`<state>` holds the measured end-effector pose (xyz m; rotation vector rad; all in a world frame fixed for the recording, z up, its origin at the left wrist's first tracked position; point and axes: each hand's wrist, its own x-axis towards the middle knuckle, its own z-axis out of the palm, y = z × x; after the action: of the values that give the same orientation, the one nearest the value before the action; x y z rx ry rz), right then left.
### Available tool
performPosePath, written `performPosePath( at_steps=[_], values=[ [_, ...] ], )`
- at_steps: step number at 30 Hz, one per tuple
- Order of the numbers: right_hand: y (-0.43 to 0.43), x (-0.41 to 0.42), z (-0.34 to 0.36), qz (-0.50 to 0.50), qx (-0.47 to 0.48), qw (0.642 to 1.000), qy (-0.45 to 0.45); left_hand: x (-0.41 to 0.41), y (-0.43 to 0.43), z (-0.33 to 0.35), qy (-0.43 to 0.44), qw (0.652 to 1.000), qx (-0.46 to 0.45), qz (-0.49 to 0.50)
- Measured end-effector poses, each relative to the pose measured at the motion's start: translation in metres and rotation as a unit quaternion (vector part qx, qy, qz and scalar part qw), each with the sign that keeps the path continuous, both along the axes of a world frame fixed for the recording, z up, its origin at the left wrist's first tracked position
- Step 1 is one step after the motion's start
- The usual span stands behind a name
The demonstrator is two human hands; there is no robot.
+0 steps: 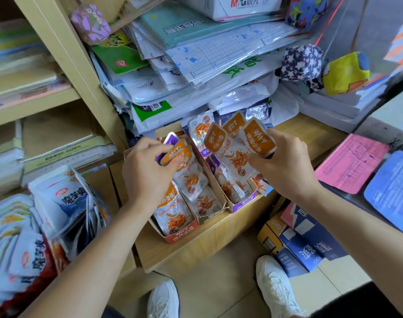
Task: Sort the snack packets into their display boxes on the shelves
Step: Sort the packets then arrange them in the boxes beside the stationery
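- Now, the fanned packets [239, 143] sit in my right hand [285, 166], thumb across their fronts and fingers curled behind, orange headers pointing up and away from me.
- They hang just above the purple box [244, 203], where a purple header shows, so I judge that is not their home.
- Their match looks to be the orange box [179, 235], down and to the left, past the middle box [209, 218]; the left hand is nearer to it.
- My left hand [147, 171] pinches the tops of the standing packets [175, 152] at the back of those rows, fingertips curled over them.
- The rows lean back, long axes running front to rear, so the fan should go in header-up along that line.
- All three boxes stand side by side on the wooden shelf [207, 239], below the paper stacks [195, 53].
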<state>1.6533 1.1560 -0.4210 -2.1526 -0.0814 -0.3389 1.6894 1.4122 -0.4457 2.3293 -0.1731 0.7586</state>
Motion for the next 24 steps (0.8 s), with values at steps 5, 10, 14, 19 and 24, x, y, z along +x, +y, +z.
performPosePath(
  at_steps=[5, 10, 14, 19, 24],
  values=[
    [0.001, 0.001, -0.001, -0.004, 0.003, 1.0, 0.002, -0.001, 0.002, -0.002, -0.107, 0.994, 0.036, 0.009],
    [0.0, 0.0, -0.002, 0.002, 0.008, 1.0, 0.0, 0.0, 0.002, -0.002, -0.014, 0.999, -0.01, -0.048],
    [-0.004, 0.003, -0.002, -0.006, 0.013, 1.0, -0.004, 0.0, 0.003, 0.001, 0.016, 0.996, -0.063, -0.054],
    [-0.014, 0.007, -0.002, -0.042, 0.009, 0.999, -0.008, -0.003, 0.009, 0.015, -0.113, 0.988, -0.103, 0.005],
    [-0.021, 0.007, 0.002, -0.076, 0.05, 0.996, -0.009, -0.011, -0.004, 0.026, -0.105, 0.976, -0.181, -0.064]
  ],
)
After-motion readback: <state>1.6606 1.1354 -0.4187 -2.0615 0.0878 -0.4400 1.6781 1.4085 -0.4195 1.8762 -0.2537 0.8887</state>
